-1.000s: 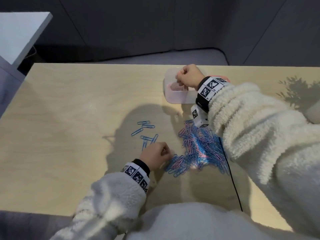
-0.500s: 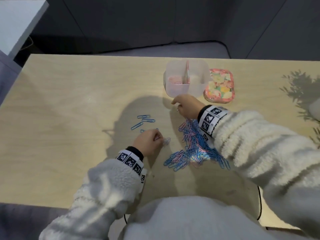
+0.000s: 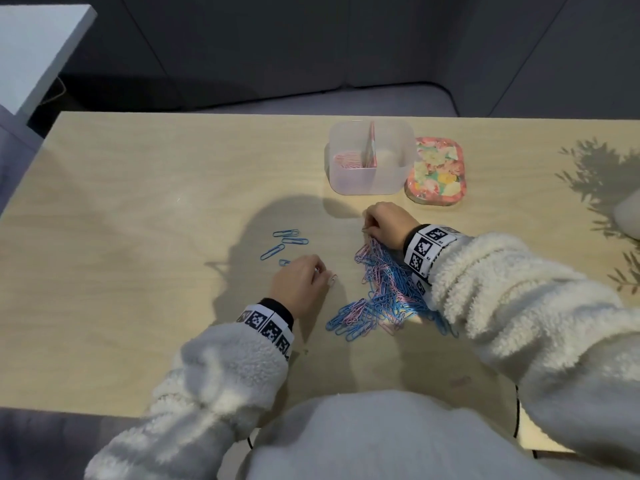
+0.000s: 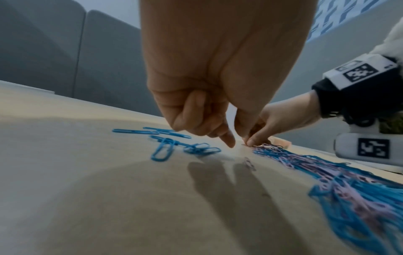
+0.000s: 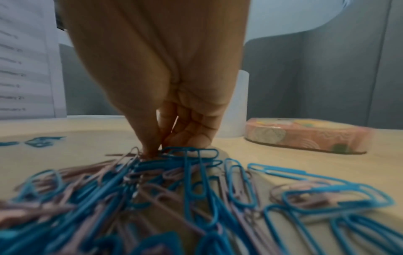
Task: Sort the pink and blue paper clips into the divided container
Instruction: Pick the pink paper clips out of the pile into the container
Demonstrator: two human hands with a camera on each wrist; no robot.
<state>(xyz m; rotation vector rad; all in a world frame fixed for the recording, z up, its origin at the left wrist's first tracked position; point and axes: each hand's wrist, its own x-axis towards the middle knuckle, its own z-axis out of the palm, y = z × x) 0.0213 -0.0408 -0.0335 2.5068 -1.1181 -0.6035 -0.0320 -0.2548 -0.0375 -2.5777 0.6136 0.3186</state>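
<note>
A mixed pile of pink and blue paper clips (image 3: 384, 289) (image 5: 174, 189) lies on the wooden table (image 3: 138, 237). My right hand (image 3: 367, 228) (image 5: 156, 150) pinches a pink clip (image 5: 130, 153) at the pile's far tip. To the left, my left hand (image 3: 323, 273) (image 4: 236, 143) hovers with thumb and index pointing down, slightly apart and holding nothing. A single pink clip (image 3: 333, 279) (image 4: 248, 163) lies just beside them. Several blue clips (image 3: 285, 241) (image 4: 165, 146) lie apart, left of that hand. The translucent divided container (image 3: 367, 181) stands beyond, with pink clips (image 3: 348, 159) in its left compartment.
A floral lid (image 3: 436, 171) (image 5: 305, 136) lies right of the container. A black cable (image 3: 516, 410) runs off the near right table edge. A white tabletop corner (image 3: 34, 46) sits at the far left. A pale rounded object (image 3: 628, 216) rests at the right edge.
My right hand came back from the container's left compartment down to the far tip of the pile. My left hand shifted left from the pile, and a pink clip now lies by its fingertips.
</note>
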